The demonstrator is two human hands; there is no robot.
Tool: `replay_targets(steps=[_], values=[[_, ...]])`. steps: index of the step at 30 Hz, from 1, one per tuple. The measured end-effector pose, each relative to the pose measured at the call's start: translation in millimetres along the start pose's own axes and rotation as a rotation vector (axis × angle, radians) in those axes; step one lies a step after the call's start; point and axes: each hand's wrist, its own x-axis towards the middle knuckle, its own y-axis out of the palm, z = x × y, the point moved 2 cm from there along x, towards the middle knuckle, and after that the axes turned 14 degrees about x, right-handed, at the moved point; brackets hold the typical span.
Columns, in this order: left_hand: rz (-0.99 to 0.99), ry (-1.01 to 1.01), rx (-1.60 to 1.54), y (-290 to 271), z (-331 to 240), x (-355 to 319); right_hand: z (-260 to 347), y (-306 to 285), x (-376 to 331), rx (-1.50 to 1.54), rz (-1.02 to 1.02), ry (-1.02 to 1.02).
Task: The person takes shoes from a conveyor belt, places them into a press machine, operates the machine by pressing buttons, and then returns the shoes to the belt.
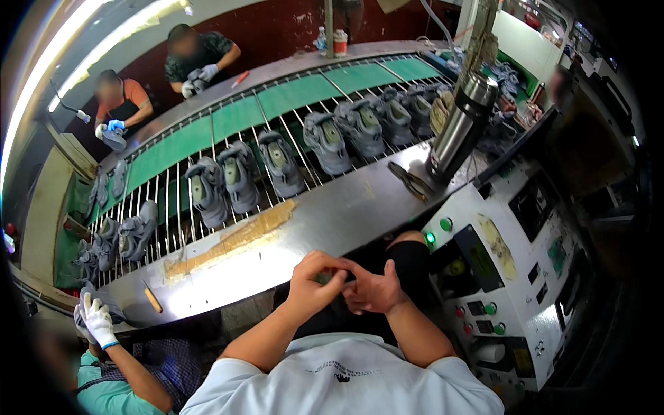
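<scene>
My two bare hands meet in front of my body, just off the near edge of the metal bench (pixel 332 211). The fingers and thumb of my left hand (pixel 312 282) are pinched round the tip of my right index finger. My right hand (pixel 379 289) has its thumb raised and apart, with its other fingers partly bent; I see no object in it. Beyond them, several grey shoes (pixel 282 166) stand in a row on a conveyor of metal rods (pixel 178 207). A pair of pliers (pixel 409 181) lies on the bench beside a steel flask (pixel 462 124).
At right stands a white control panel (pixel 508 277) with coloured buttons. Left of me, a co-worker's gloved hand (pixel 98 319) holds a grey shoe near a yellow-handled awl (pixel 152 299). Two people work across the green belt (pixel 235 121). Brown tape (pixel 235 241) covers part of the bench.
</scene>
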Motion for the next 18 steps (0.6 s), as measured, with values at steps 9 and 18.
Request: replay_targets(steps=[9,18], values=[[0.005,0.268,0.242,9,-61,2,-23,18,10,-0.327,0.105,-0.305],[0.058,0.309,-0.002,14,-60,-8,-43,12,47,0.011,0.664,-0.474]])
